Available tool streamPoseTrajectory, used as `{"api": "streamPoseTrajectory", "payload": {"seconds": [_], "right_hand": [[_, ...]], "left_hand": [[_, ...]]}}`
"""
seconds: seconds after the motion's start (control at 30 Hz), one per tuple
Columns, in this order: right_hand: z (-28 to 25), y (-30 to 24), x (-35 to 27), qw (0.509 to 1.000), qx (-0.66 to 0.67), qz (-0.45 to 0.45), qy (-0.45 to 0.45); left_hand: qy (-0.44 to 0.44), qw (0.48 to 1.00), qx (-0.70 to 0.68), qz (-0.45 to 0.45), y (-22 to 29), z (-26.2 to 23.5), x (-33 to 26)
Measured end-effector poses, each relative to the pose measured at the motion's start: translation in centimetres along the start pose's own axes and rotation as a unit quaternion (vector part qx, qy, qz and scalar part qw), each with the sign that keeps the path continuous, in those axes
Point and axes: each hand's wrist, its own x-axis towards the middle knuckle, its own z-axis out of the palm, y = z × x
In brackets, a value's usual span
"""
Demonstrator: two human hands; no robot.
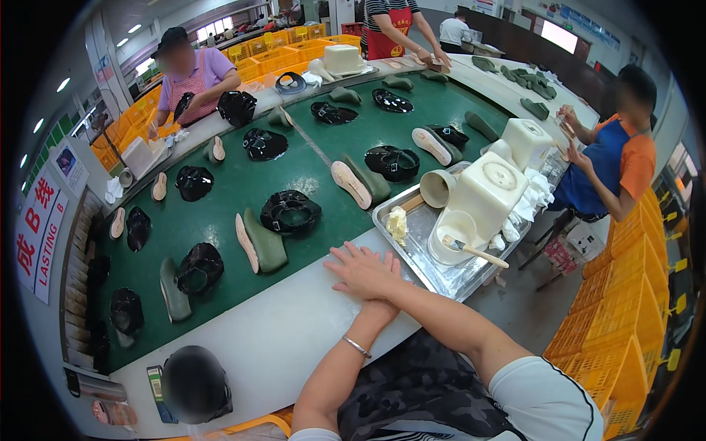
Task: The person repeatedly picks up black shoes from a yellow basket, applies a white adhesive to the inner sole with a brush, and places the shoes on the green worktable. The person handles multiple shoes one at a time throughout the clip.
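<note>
Both hands lie stacked, the right hand (365, 273) flat and released over the left hand (379, 303), which it mostly hides, resting idle on the white surface (279, 323). Just beyond, a green shoe last (265, 243) lies within reach on the green belt (220, 198); a metal tray (430, 268) sits close at right.

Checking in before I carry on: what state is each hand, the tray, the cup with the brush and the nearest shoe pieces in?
Left hand: flat, empty, on the white ledge.
Right hand: flat, empty, over the left.
Metal tray: on the ledge, loaded.
White cup: upright, brush resting in it.
Green last: on its side on the belt.
Black upper: loose beside it.
</note>
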Motion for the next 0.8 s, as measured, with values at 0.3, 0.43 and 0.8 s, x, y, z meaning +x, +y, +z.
{"api": "streamPoseTrajectory", "payload": {"seconds": [0.3,0.43,0.8], "right_hand": [[-0.1,-0.1,0.2,1.000,-0.008,-0.001,-0.007],[0.5,0.2,0.1,1.000,0.005,-0.006,0.010],[0.4,0.2,-0.4,1.000,0.010,0.002,0.004]], "left_hand": [[0.012,1.000,-0.010,-0.004,-0.3,0.6,0.0],[-0.021,0.999,-0.022,-0.015,0.6,-1.2,0.4],[-0.004,1.000,0.011,-0.005,0.5,0.5,0.1]]}}
